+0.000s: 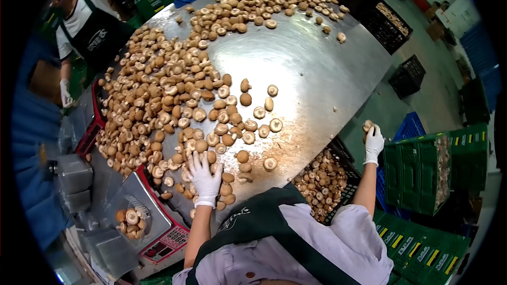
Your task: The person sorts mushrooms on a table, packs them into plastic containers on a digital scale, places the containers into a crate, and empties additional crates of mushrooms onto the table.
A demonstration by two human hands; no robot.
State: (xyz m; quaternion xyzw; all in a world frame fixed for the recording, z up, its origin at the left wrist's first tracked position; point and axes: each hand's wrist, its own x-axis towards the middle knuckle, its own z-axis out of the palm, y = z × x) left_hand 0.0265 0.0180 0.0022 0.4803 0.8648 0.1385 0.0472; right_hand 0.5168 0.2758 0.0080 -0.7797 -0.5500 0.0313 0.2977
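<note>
My left hand (205, 179), in a white glove, lies with fingers spread on the near edge of a large heap of brown mushrooms (158, 82). Its fingertips touch several of them. Out to the right, my gloved right hand (374, 145) is closed around a mushroom (367, 125), held above the floor beside the table. Whether it holds more than one I cannot tell. Left of my left hand, a clear plastic tray (141, 228) with several mushrooms sits on a red-edged weighing scale (168, 240).
The metal table (327, 68) bears scattered mushrooms. A black crate of mushrooms (320, 184) stands at its near right edge. Green crates (412, 174) are stacked at right. Clear trays (108, 248) pile up at left, near a second scale (95, 121). A co-worker (90, 26) stands across the table.
</note>
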